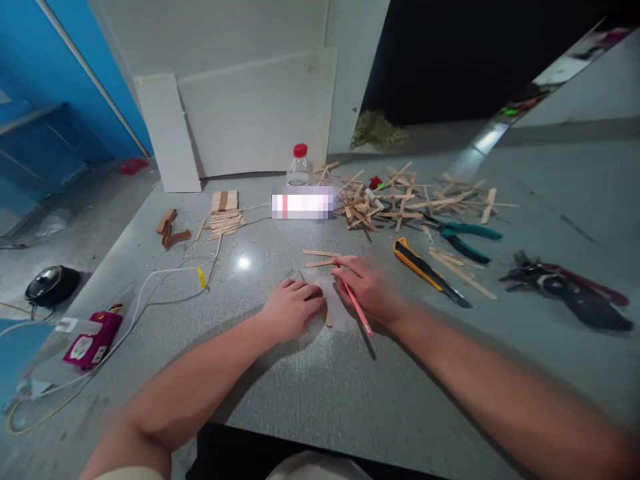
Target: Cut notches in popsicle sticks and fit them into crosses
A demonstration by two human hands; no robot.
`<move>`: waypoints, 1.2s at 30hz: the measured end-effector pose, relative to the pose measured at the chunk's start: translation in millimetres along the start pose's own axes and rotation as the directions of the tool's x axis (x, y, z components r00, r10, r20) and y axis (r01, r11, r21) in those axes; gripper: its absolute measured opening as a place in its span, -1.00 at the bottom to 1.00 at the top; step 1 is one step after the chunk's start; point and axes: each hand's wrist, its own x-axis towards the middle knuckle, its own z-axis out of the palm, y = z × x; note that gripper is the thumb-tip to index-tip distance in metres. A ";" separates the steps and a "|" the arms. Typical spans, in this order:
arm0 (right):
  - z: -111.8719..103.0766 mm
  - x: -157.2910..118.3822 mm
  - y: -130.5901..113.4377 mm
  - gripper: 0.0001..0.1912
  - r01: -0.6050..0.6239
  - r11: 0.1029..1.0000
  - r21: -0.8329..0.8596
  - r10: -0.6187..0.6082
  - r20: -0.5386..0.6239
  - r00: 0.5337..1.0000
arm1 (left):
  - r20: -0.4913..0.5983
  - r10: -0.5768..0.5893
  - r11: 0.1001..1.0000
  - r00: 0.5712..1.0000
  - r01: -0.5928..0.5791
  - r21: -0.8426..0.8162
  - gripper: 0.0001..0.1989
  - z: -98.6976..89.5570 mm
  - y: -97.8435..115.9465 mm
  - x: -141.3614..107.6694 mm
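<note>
My left hand (294,309) lies low on the grey table (310,387), fingers bent over a small wooden stick (329,316) whose lower end shows beside the fingertips. My right hand (364,287) is closed around a red pencil (361,312), which slants down toward the table's front edge. Two light wooden sticks (318,264) lie just beyond my right fingertips, their right ends close together by the fingers. What exactly sits under my left fingers is hidden.
Behind are a red-capped bottle (299,167), stacked sticks (226,217) and a pile of crossed sticks (365,207). To the right lie a yellow cutter (420,265), green-handled pliers (465,241) and a dark tool (570,293). A white cable (145,287) crosses the left side near a purple box (94,340).
</note>
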 end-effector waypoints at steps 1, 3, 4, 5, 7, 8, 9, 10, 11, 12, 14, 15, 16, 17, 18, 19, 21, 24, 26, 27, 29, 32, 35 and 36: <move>2.0 -0.4 2.7 -0.80 -0.010 1.000 -0.021 0.010 0.000 1.000 | 0.007 -0.001 1.000 1.000 0.001 0.006 -0.75 0.7 -0.1 -0.1; 6.5 -1.6 8.4 -0.84 -0.031 0.998 -0.062 0.031 -0.005 1.000 | 0.019 -0.001 1.000 1.000 0.001 0.018 -0.80 1.6 -0.7 -0.1; 8.7 -2.4 11.4 -0.86 -0.048 0.996 -0.081 0.047 -0.010 0.999 | 0.026 0.001 1.000 1.000 -0.001 0.024 -0.78 1.8 -1.3 -0.2; 10.9 -3.3 14.5 -0.80 -0.071 0.992 -0.101 0.070 -0.014 0.997 | 0.031 0.001 1.000 1.000 -0.002 0.031 -0.75 1.9 -2.1 -0.2; 15.0 -5.3 21.0 -0.69 -0.122 0.982 -0.142 0.118 -0.032 0.992 | 0.037 -0.008 0.999 0.999 0.006 0.046 -0.71 2.5 -4.5 -0.4; 16.8 -6.4 24.5 -0.67 -0.151 0.975 -0.162 0.146 -0.041 0.988 | 0.040 -0.011 0.999 0.999 0.009 0.052 -0.70 2.9 -6.1 -0.6; 18.5 -7.4 28.2 -0.66 -0.182 0.966 -0.181 0.175 -0.052 0.983 | 0.041 -0.019 0.998 0.999 0.017 0.059 -0.70 3.4 -7.9 -0.7; 20.2 -8.3 31.9 -0.66 -0.215 0.956 -0.200 0.207 -0.064 0.976 | 0.042 -0.026 0.998 0.999 0.024 0.063 -0.69 3.9 -9.9 -0.8; 21.9 -9.0 35.6 -0.65 -0.250 0.943 -0.219 0.240 -0.075 0.968 | 0.041 -0.031 0.997 0.999 0.028 0.065 -0.68 4.5 -11.9 -1.0; 23.7 -9.5 39.1 -0.64 -0.284 0.929 -0.236 0.271 -0.086 0.959 | 0.040 -0.037 0.997 0.999 0.034 0.067 -0.68 5.0 -13.9 -1.0; 27.6 -9.5 44.9 -0.64 -0.339 0.903 -0.264 0.326 -0.092 0.941 | 0.038 -0.043 0.997 0.998 0.040 0.068 -0.68 6.1 -17.3 -1.0; 29.5 -9.2 47.0 -0.63 -0.362 0.890 -0.276 0.352 -0.087 0.932 | 0.036 -0.045 0.997 0.998 0.042 0.068 -0.68 6.6 -18.6 -0.9; 31.4 -8.6 48.6 -0.63 -0.385 0.877 -0.289 0.378 -0.083 0.922 | 0.032 -0.048 0.997 0.998 0.046 0.068 -0.68 7.2 -19.6 -0.7; 32.9 -7.9 49.9 -0.63 -0.409 0.861 -0.301 0.405 -0.079 0.911 | 0.027 -0.050 0.997 0.998 0.048 0.066 -0.68 7.6 -20.4 -0.4; 34.2 -7.1 50.9 -0.63 -0.428 0.848 -0.313 0.428 -0.071 0.901 | 0.019 -0.055 0.996 0.998 0.054 0.064 -0.68 8.0 -20.9 -0.2; 35.0 -6.2 51.7 -0.63 -0.443 0.836 -0.324 0.449 -0.062 0.891 | 0.010 -0.060 0.996 0.998 0.060 0.063 -0.67 8.3 -21.3 0.1; 35.4 -4.3 53.2 -0.63 -0.468 0.814 -0.345 0.484 -0.045 0.874 | -0.006 -0.069 0.996 0.998 0.069 0.060 -0.66 8.5 -22.0 0.6; 34.7 -1.1 54.6 -0.63 -0.493 0.787 -0.371 0.524 -0.021 0.852 | -0.019 -0.084 0.995 0.996 0.085 0.059 -0.65 7.5 -23.3 1.0; 34.6 1.6 53.8 -0.62 -0.504 0.773 -0.385 0.543 -0.009 0.839 | -0.023 -0.095 0.994 0.995 0.096 0.057 -0.66 6.3 -24.2 1.0; 34.6 3.0 52.4 -0.62 -0.507 0.767 -0.392 0.550 -0.003 0.835 | -0.023 -0.101 0.993 0.995 0.102 0.057 -0.66 5.6 -24.7 1.0; 33.7 4.9 48.0 -0.62 -0.507 0.760 -0.406 0.558 0.008 0.830 | -0.019 -0.113 0.992 0.993 0.113 0.057 -0.66 4.6 -25.4 0.8; 25.3 1.7 40.1 -0.63 -0.496 0.752 -0.433 0.557 0.015 0.831 | -0.005 -0.128 0.990 0.992 0.128 0.063 -0.66 3.9 -25.9 0.5; 3.6 -13.2 37.9 -0.63 -0.503 0.720 -0.479 0.568 -0.009 0.823 | 0.011 -0.138 0.988 0.990 0.136 0.076 -0.66 3.9 -25.8 0.4; -5.6 -20.0 39.4 -0.63 -0.519 0.695 -0.497 0.586 -0.027 0.810 | 0.015 -0.141 0.987 0.990 0.139 0.080 -0.66 3.8 -25.5 0.4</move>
